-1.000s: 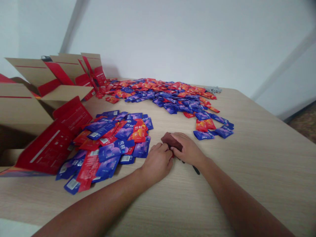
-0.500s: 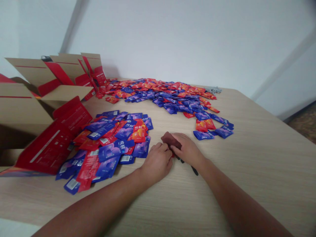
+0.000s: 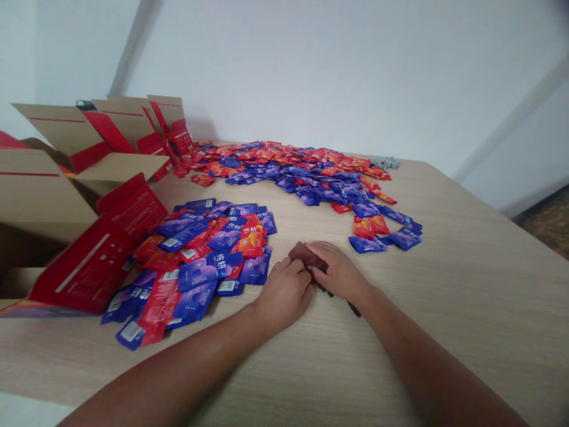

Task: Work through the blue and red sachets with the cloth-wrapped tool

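My right hand (image 3: 338,270) is closed on a flat reddish-brown piece (image 3: 306,254), soft-looking like a folded cloth or pouch. Closed at its near edge, my left hand (image 3: 287,290) has its fingers pressed together against my right fingertips. What the left fingers grip is hidden. Thin black things (image 3: 353,308) lie on the table under my right hand and wrist, mostly covered. Left of my hands is a pile of blue and red printed sachets (image 3: 208,270).
Open cardboard boxes with red flaps (image 3: 84,267) stand along the left. A long heap of red and blue sachets (image 3: 288,166) stretches across the back of the wooden table (image 3: 444,267). Several loose sachets (image 3: 368,244) lie right of centre, and a grey crumpled thing (image 3: 386,162) lies behind.
My hands stay together at the same place. The brown piece has shifted slightly and lies a little flatter between my fingers.
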Action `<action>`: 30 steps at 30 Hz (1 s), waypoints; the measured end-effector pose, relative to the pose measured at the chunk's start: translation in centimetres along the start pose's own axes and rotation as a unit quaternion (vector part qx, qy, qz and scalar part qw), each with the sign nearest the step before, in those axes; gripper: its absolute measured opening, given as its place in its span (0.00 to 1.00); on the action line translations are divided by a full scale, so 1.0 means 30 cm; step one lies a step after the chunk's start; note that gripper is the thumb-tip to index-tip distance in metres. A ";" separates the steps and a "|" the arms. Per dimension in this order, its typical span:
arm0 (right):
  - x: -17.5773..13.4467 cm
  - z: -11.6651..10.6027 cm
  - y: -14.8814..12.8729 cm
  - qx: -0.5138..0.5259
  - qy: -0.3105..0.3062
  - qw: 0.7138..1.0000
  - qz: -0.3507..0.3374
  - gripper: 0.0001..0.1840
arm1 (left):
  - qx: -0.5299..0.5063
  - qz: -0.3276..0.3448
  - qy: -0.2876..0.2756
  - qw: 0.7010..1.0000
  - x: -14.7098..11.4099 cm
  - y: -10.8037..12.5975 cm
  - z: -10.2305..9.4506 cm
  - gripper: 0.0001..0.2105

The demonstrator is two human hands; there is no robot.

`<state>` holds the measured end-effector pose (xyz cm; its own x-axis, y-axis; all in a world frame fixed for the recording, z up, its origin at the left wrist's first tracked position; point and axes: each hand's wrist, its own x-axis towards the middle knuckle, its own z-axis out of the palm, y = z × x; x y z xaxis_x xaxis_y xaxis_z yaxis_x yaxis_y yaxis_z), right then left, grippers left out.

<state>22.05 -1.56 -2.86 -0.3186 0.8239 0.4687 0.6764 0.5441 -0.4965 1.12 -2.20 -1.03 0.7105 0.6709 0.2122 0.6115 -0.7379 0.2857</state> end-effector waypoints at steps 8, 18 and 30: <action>0.006 -0.005 0.037 -0.044 0.030 0.991 0.126 0.25 | 0.003 0.004 -0.010 1.000 -0.001 0.010 -0.022 0.08; 0.006 -0.015 0.060 -0.111 0.047 0.974 0.191 0.21 | -0.012 0.034 -0.039 0.999 0.005 0.017 -0.039 0.08; 0.001 -0.016 0.049 -0.035 -0.008 0.996 0.086 0.29 | -0.072 0.078 -0.019 0.994 0.001 0.005 -0.024 0.12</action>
<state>23.35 -0.82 -3.21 -0.2046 0.9062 0.3701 0.7659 0.3837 -0.5160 0.97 -2.24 -0.31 0.8073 0.5438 0.2292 0.4383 -0.8126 0.3841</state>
